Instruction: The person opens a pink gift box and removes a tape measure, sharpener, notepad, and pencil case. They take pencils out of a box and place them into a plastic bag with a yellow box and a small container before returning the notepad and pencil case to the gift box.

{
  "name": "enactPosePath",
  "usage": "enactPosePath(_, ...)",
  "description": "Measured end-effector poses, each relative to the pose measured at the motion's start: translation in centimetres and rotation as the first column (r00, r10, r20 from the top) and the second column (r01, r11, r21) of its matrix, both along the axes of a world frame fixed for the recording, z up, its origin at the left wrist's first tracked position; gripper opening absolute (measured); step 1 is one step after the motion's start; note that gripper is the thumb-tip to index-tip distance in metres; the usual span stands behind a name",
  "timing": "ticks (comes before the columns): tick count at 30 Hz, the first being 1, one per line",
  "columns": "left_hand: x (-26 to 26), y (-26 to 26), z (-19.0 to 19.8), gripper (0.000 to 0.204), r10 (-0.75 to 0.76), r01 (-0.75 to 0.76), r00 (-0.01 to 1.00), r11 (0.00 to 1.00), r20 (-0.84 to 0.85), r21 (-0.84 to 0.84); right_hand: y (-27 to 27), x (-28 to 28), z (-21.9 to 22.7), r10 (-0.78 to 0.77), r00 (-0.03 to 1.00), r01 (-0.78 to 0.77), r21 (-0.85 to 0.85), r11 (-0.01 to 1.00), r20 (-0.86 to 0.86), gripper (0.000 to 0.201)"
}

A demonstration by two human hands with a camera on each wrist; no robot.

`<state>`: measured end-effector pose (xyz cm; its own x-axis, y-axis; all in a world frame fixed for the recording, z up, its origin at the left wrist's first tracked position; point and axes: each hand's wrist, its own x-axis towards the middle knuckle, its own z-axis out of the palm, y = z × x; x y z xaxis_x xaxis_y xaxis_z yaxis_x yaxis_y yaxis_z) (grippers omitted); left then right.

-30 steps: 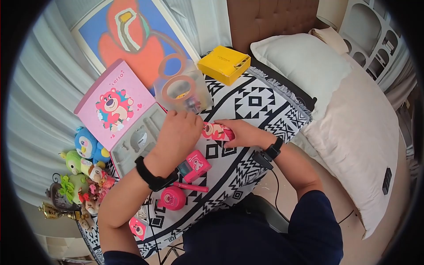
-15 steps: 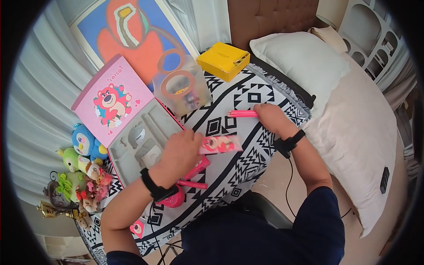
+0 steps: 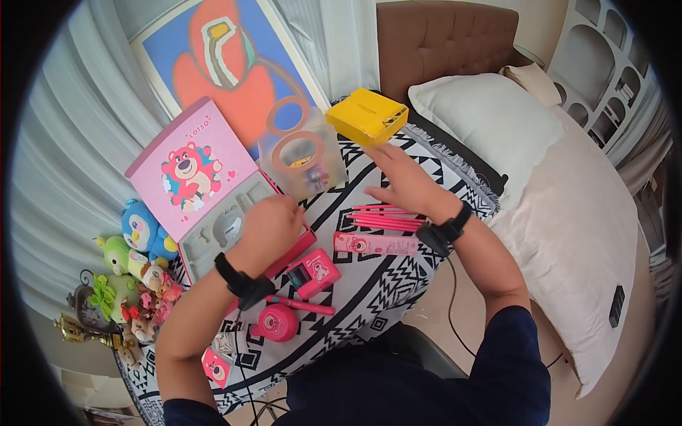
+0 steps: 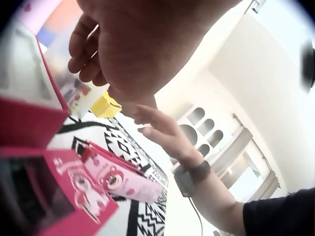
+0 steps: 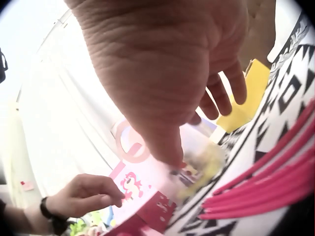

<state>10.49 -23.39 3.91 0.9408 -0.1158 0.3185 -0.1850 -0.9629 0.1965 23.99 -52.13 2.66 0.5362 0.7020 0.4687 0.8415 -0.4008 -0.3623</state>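
Several pink pencils (image 3: 387, 219) lie side by side on the black-and-white patterned cloth, just behind a flat pink bear-print box (image 3: 375, 244). My right hand (image 3: 410, 183) hovers above and behind the pencils, fingers spread and holding nothing; the right wrist view shows the pencils (image 5: 261, 194) below it. Over the front edge of the pink gift box (image 3: 298, 245) is my left hand (image 3: 273, 226), empty, with its fingers loosely bent in the left wrist view. The gift box's printed lid (image 3: 192, 167) stands raised, and its grey moulded tray (image 3: 206, 245) shows hollows, partly covered by the left hand.
Nearer me sit a pink box with a dark window (image 3: 316, 273), a pink pen (image 3: 305, 305) and a round pink case (image 3: 277, 323). A clear bag (image 3: 320, 177) and a yellow box (image 3: 366, 117) stand behind. Plush toys (image 3: 145, 231) crowd the left side.
The right hand let go of the pencils and the left hand let go of the bear-print box; both now lie on the cloth. The left hand moved back left towards the gift box.
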Motion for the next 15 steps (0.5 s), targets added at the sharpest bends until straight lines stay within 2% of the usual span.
enactPosePath(1, 0.8, 1.1, 0.2, 0.023, 0.038, -0.038, 0.999, 0.999, 0.034, 0.020, 1.4, 0.2, 1.1, -0.010, 0.997, 0.003, 0.087, 0.996, 0.079, 0.076)
enactPosePath(3, 2.5, 3.1, 0.4, 0.023, 0.110, -0.116, 0.990, 0.990, 0.083, 0.075, 4.3, 1.3, 2.9, 0.080, 0.981, -0.104, 0.133, 0.986, 0.176, 0.081)
enactPosePath(6, 5.0, 5.5, -0.1, 0.026, 0.210, -0.225, 0.972, 0.963, 0.109, 0.148, 7.8, 2.6, 3.7, 0.138, 0.949, -0.169, 0.089, 0.982, 0.282, 0.079)
enactPosePath(9, 6.4, 6.9, -0.9, 0.028, 0.275, -0.284, 0.958, 0.948, 0.083, 0.144, 8.5, 2.8, 3.8, 0.133, 0.991, -0.132, -0.051, 0.990, 0.007, 0.071)
enactPosePath(12, 7.1, 7.6, -1.5, 0.030, 0.289, -0.291, 0.957, 0.953, 0.037, 0.089, 7.5, 3.9, 1.1, 0.085, 0.996, -0.083, 0.078, 0.994, -0.032, 0.059)
enactPosePath(15, 8.2, 7.8, -2.1, 0.030, 0.278, -0.278, 0.960, 0.960, -0.006, -0.013, 3.7, 2.6, 0.9, 0.167, 0.984, -0.178, 0.221, 0.959, 0.067, 0.043)
